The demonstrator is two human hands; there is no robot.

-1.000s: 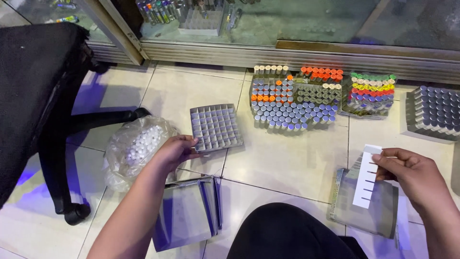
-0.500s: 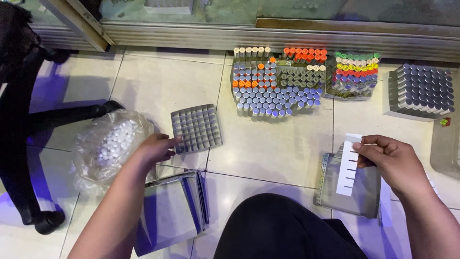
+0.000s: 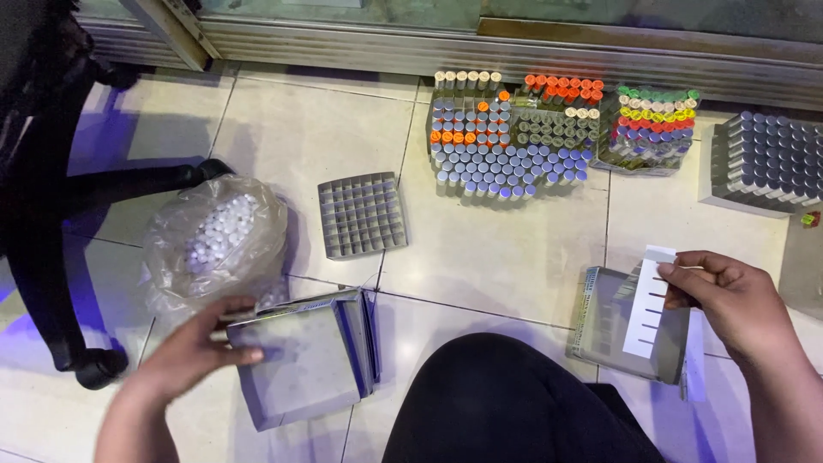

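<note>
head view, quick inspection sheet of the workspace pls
surface: pale tiled floor, person's dark knee at bottom
job's things: white slotted strip over an open grey box; stack of flat grey boxes
clutter: empty divider grid; bag of white caps; trays of coloured-capped vials
grippers: left hand on the stack; right hand pinches the strip
cables: nothing seen
surroundings: chair base, metal door track

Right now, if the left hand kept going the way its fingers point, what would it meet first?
The left hand points right, across the grey flat boxes it already touches; beyond them, probably the person's dark knee, though depth is unclear.
</note>
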